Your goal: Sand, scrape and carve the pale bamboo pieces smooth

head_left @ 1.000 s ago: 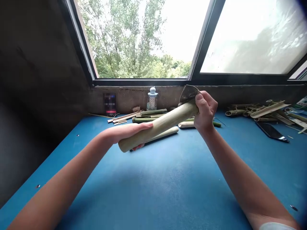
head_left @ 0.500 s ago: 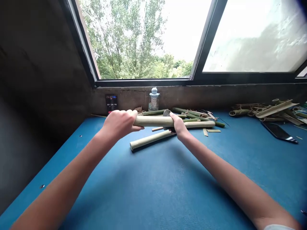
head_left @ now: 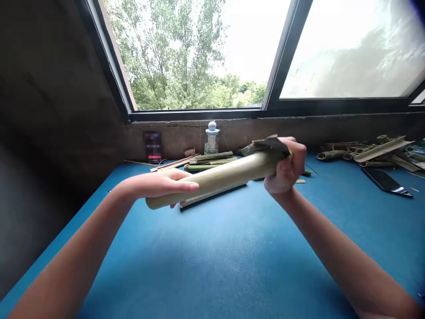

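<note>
A pale green bamboo tube [head_left: 222,177] is held above the blue table, slanting up from left to right. My left hand [head_left: 162,184] grips its lower left part, thumb along the near side and fingers partly hidden behind and beneath. At the right end, my right hand [head_left: 288,166] is closed around a dark, ragged-edged sheet [head_left: 270,143] that looks like sandpaper, folded over the tube. The sheet and that end are blurred by motion. Under the held tube, another bamboo tube [head_left: 212,197] lies on the table, mostly covered from view.
Behind my hands lie green bamboo strips [head_left: 212,161] and thin sticks [head_left: 174,164]. A phone [head_left: 152,146] and a lidded jar [head_left: 211,139] stand by the wall. On the right, a bamboo pile [head_left: 375,153] lies near a dark, glossy flat object [head_left: 387,181]. The blue table's [head_left: 232,266] left edge shows.
The tube has tilted, its left end lower and nearer. My left hand has turned from an overhand grip to thumb-up; my right hand has moved right and wrapped the dark sheet over the tube's end.
</note>
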A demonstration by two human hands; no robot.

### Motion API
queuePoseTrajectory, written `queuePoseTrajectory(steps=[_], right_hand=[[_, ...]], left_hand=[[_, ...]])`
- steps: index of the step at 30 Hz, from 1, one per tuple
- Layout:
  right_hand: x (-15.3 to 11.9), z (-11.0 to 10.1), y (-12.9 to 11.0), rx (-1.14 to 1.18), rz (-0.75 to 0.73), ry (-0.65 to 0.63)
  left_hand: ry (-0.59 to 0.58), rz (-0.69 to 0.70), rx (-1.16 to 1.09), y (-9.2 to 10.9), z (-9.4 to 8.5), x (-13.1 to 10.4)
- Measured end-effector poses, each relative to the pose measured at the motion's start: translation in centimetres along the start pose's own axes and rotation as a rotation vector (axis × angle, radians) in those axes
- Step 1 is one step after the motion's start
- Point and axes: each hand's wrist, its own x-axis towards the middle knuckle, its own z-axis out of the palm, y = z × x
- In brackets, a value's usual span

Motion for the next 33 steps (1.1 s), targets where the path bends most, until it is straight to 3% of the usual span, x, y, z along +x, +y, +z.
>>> queuePoseTrajectory(steps=[2, 4, 7, 11, 13, 14, 17, 19, 20, 21, 23, 25, 27, 29, 33], right_hand=[[0.4, 0.3, 0.7, -0.016, 0.229, -0.104], [0.5, 0.9, 1.1, -0.018, 0.489, -0.273], [0.3, 1.8, 1.3, -0.013, 0.71, -0.455], [0.3, 1.5, 0.7, -0.01, 0.698, -0.404], [0.7, 0.6, 0.1, -0.028, 0.573, -0.341], [0.9, 0.1, -0.3, -0.047, 0.449, -0.318], [1.5, -1.2, -1.3, -0.061, -0.084, -0.296], [1.7, -1.5, -1.8, 0.009, -0.361, -0.28], [1.6, -1.5, -1.8, 0.035, -0.419, -0.262], [1.6, -1.5, -1.7, 0.016, -0.412, -0.25], [1.5, -1.5, -0.7, -0.136, -0.26, -0.282], [1.7, -2.0, 0.9, -0.35, -0.033, -0.376], [2.4, -2.9, 2.7, -0.497, 0.123, -0.422], [3.6, -4.0, 3.9, -0.575, 0.206, -0.375], [5.6, -5.3, 2.9, -0.619, 0.262, -0.326]], left_hand=[[0.339, -0.06, 0.414, 1.4, 0.6, -0.3], [0.555, -0.124, 0.794, 1.8, 1.0, -0.4], [0.627, -0.123, 1.019, 0.8, 1.3, 0.5], [0.665, -0.085, 0.89, -0.3, 2.5, 2.6], [0.538, -0.054, 0.569, -0.1, 3.4, 3.3], [0.405, -0.037, 0.335, -0.1, 3.8, 3.4], [-0.151, -0.029, -0.359, -0.3, 4.4, 3.2], [-0.425, -0.039, -0.564, -0.7, 4.2, 2.8], [-0.477, -0.031, -0.586, -0.9, 4.0, 2.6], [-0.462, -0.019, -0.57, -0.9, 3.9, 2.6], [-0.245, -0.008, -0.432, -0.8, 3.8, 2.8], [0.062, -0.04, -0.102, -0.5, 4.2, 3.4], [0.268, -0.099, 0.335, -0.5, 5.2, 4.5], [0.319, -0.139, 0.647, -0.8, 6.9, 5.8], [0.348, -0.122, 0.693, -1.3, 10.8, 7.5]])
